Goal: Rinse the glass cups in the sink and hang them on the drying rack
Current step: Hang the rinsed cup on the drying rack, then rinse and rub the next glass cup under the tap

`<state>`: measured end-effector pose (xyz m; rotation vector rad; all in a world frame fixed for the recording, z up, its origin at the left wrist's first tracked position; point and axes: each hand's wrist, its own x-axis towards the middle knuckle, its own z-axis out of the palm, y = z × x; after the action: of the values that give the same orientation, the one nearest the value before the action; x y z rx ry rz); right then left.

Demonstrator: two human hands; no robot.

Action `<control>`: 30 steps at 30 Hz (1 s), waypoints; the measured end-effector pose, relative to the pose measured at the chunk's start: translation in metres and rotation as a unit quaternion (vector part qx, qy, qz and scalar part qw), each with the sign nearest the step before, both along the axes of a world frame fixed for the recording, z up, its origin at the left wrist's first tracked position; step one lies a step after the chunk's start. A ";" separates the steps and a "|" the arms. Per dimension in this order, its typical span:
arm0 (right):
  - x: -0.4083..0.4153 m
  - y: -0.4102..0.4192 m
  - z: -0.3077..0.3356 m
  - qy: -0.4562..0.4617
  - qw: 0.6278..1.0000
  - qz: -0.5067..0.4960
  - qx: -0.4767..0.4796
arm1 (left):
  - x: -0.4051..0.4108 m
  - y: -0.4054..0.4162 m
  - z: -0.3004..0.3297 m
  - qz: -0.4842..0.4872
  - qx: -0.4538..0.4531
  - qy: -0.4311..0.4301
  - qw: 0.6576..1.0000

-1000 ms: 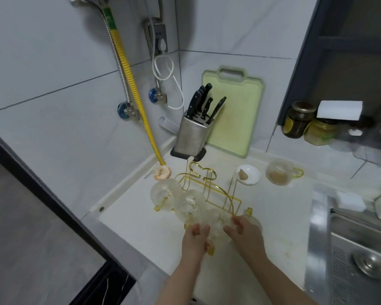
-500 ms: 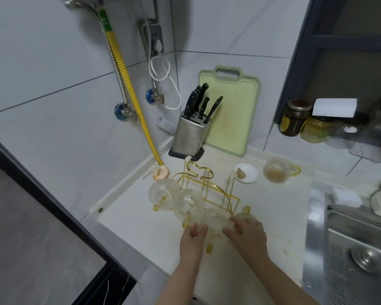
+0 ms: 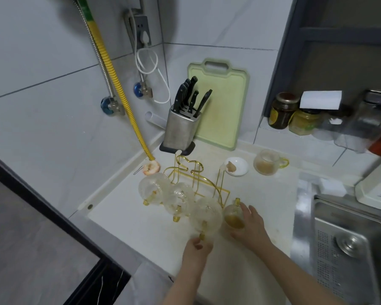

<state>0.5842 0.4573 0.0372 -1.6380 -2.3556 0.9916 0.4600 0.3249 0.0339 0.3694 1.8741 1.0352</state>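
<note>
Head view showed the left hand pinching the yellow handle of the nearest glass cup hung on the gold rack; the right hand gripped a dirty cup on the bench.

- I see a white counter running from the tiled back corner to a steel sink set into its right end.
- At the back corner stands a steel knife block, with a green cutting board leaning on the wall just behind it.
- Along the back edge, toward the sink: a small white dish, then a glass cup with a yellow handle.
- A gold wire drying rack stands mid-counter, with glass cups hung on it.
- By the left edge, a yellow hose meets the counter.
- A dirty cup stands just right of the rack's front.
</note>
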 end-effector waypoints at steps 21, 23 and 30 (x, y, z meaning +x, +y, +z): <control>0.067 -0.014 0.011 0.178 0.979 -0.103 0.002 | 0.081 0.034 0.004 -0.227 0.050 0.117 0.966; 0.084 -0.019 0.024 0.196 0.971 -0.138 0.016 | 0.095 0.042 0.011 -0.249 0.075 0.140 0.956; 0.165 -0.030 0.059 0.232 0.943 -0.231 0.056 | 0.167 0.056 0.029 -0.285 0.225 0.152 0.919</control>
<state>0.7488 0.4268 0.0959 -1.5878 -1.5982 0.9831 0.6271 0.3809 0.0625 1.3284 1.6082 1.0224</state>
